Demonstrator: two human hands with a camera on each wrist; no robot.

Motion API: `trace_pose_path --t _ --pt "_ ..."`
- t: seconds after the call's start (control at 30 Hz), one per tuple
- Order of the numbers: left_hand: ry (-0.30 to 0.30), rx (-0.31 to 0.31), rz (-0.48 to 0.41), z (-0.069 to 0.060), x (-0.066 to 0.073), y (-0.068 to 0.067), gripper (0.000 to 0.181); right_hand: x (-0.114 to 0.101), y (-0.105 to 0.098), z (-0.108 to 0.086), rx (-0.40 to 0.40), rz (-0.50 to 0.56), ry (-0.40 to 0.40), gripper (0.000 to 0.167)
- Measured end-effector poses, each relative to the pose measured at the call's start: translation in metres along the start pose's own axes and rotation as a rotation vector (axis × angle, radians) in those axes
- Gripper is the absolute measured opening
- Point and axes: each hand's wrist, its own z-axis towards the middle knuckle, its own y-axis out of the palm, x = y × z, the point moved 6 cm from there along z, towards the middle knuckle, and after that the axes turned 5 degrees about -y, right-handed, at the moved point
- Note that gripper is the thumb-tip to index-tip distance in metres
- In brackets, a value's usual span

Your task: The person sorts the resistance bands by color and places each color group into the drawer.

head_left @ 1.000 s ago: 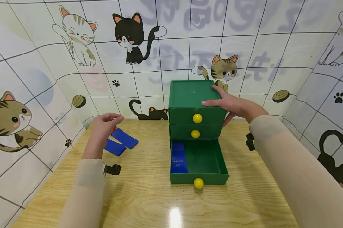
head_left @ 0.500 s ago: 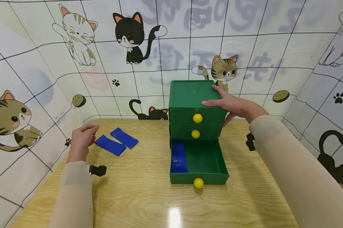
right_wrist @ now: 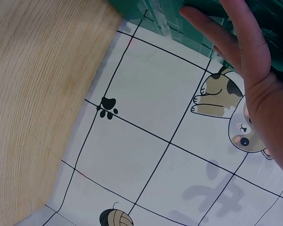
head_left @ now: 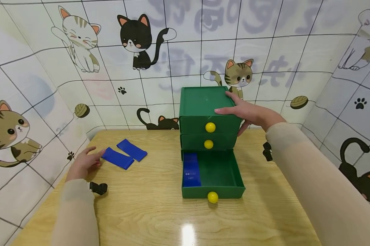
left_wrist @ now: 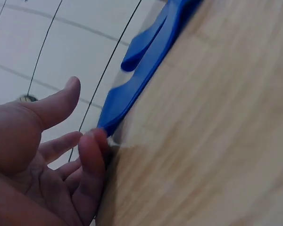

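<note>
Two flat blue resistance bands lie side by side on the table's left; the nearer band (head_left: 118,158) is closest to my left hand (head_left: 84,163). One fingertip is at this band's left end, and the thumb is spread away in the left wrist view. A third band (head_left: 191,169), printed "Light", lies along the left wall of the pulled-out bottom drawer (head_left: 238,171). My right hand (head_left: 249,111) rests on the green drawer cabinet (head_left: 203,100), thumb on top and other fingers down its right side. In the right wrist view these fingers look straight against the green wall.
The farther band (head_left: 131,149) lies just behind the nearer one. Two upper drawers with yellow knobs (head_left: 210,127) are closed. The wooden table (head_left: 148,212) meets a cat-patterned sheet (head_left: 154,89) at the back and sides.
My left hand has moved left and then down, from above the bands to the nearer band's left end. The right hand stays on the cabinet. The head view has shifted slightly.
</note>
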Motion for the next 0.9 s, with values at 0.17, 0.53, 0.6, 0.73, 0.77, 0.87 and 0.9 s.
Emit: trace_pose_path --t 0.17,0.53,0.6,0.73,0.77,0.87,0.9 --pt "-0.048 -0.038 -0.118 0.002 -0.004 -0.002 0.082 -0.002 -0.001 -0.001 0.004 0.004 0.013 0.114" --pt "-0.097 0.064 -0.159 0.009 -0.009 -0.003 0.051 0.003 -0.002 0.003 -0.004 0.01 0.007 0.113" --pt "-0.112 0.098 -0.178 0.014 -0.014 -0.006 0.028 0.001 -0.001 0.003 -0.006 -0.002 0.002 0.113" --pt "-0.135 0.139 -0.214 0.019 -0.023 -0.009 0.015 -0.001 0.0 0.004 -0.006 -0.015 0.001 0.113" --pt "-0.138 0.141 -0.214 0.02 -0.023 -0.01 0.019 -0.001 0.001 0.004 -0.006 -0.013 0.002 0.113" --pt "-0.124 0.134 -0.197 0.02 -0.021 -0.01 0.015 -0.001 0.002 0.003 -0.006 0.0 0.01 0.114" --pt "-0.106 0.133 -0.17 0.018 -0.018 -0.009 0.011 -0.001 0.002 0.002 -0.007 0.005 0.012 0.114"
